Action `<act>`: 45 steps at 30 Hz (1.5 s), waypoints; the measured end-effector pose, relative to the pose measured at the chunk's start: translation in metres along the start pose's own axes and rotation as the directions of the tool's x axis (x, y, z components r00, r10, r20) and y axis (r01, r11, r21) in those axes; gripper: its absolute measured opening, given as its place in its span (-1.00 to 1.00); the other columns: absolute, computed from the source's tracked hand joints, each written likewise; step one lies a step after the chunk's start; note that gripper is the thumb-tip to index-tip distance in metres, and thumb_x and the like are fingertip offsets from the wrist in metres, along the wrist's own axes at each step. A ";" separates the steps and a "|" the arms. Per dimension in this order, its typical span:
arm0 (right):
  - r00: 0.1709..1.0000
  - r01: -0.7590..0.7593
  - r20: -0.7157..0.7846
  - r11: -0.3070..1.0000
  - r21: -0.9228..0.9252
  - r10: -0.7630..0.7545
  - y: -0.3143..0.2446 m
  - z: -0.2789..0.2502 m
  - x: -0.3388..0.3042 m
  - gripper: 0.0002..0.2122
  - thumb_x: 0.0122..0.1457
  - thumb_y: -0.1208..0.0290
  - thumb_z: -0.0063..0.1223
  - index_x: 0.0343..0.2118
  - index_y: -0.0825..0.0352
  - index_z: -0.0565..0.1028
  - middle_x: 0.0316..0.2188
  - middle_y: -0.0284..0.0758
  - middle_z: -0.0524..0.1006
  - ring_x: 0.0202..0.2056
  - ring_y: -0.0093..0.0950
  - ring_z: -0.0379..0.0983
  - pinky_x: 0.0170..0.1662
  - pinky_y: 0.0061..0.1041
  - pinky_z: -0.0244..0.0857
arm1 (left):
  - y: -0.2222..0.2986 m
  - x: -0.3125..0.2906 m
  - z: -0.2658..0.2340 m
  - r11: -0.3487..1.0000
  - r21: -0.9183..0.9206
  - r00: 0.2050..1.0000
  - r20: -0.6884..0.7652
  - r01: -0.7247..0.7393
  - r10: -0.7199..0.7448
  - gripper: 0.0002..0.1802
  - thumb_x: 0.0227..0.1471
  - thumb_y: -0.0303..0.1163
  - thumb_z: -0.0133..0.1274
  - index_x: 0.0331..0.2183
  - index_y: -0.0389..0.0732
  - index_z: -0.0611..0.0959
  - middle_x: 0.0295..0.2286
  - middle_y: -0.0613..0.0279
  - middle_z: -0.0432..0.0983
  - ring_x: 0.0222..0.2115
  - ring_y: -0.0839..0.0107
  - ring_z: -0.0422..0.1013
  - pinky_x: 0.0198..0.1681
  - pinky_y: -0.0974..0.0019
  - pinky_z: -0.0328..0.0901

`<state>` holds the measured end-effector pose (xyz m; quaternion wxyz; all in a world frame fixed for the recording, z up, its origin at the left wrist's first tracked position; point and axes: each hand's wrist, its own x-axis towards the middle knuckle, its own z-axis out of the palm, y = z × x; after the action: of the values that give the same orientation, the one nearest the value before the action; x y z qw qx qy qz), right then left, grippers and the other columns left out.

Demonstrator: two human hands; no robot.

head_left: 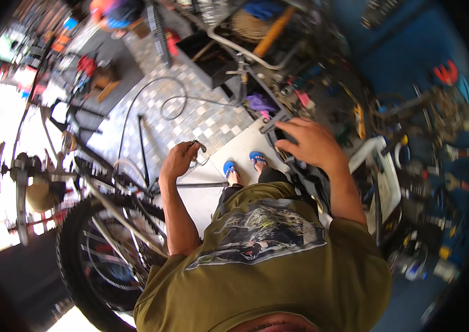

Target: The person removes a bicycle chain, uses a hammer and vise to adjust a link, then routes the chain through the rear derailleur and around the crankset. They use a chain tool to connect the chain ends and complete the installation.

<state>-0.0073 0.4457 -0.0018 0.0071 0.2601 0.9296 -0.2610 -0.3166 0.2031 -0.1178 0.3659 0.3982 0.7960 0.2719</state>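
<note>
LEFT: left hand pinching small metal part above floor | RIGHT: right hand spread, near purple cloth | RISK: loosened pinch could drop part; looped hose could cause tripping

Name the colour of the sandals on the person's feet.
The sandals are blue, seen best in the head view.

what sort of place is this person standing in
Most likely a bicycle repair workshop: a bicycle with a knobbly tyre stands at the left, and wrench-like tools and jumbled parts crowd the blue wall at the right.
</note>
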 end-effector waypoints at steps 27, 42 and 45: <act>0.260 0.940 0.617 0.340 0.013 -0.743 -0.229 0.086 0.074 -0.75 0.18 0.19 0.27 -0.23 0.24 0.72 -0.30 -0.15 0.68 -0.19 -0.11 0.60 -0.10 -0.14 0.42 | 0.079 -0.286 0.161 0.690 -0.594 0.288 -0.804 -0.413 -0.520 -0.82 0.36 -0.46 0.00 -0.12 -0.24 0.68 -0.64 0.56 0.29 -0.64 0.75 0.08 -0.56 0.52 0.00; 0.098 0.827 0.568 0.384 0.410 -0.817 -0.289 0.118 0.070 -0.71 0.16 0.16 0.34 -0.30 0.32 0.69 -0.47 -0.16 0.64 -0.46 -0.32 0.54 -0.32 -0.33 0.35 | 0.115 -0.371 0.137 0.922 -0.360 -0.023 -0.930 -0.146 -0.367 -0.78 0.25 -0.61 -0.04 -0.16 -0.29 0.68 -0.31 0.20 0.60 -0.45 0.59 0.40 -0.40 0.45 0.28; -0.016 0.826 0.524 0.284 0.487 -0.852 -0.309 0.099 0.065 -0.69 0.15 0.12 0.37 -0.33 0.32 0.69 -0.50 -0.19 0.63 -0.48 -0.32 0.52 -0.35 -0.31 0.33 | 0.106 -0.362 0.140 0.902 -0.430 0.012 -0.903 -0.040 -0.430 -0.77 0.26 -0.59 -0.03 -0.11 -0.26 0.66 -0.30 0.12 0.62 -0.40 0.43 0.52 -0.31 0.32 0.40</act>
<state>-0.2264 0.2035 0.0523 0.2048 -0.4747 0.8003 -0.3036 -0.0085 -0.0223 0.0098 -0.1889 -0.0871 0.8114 0.5463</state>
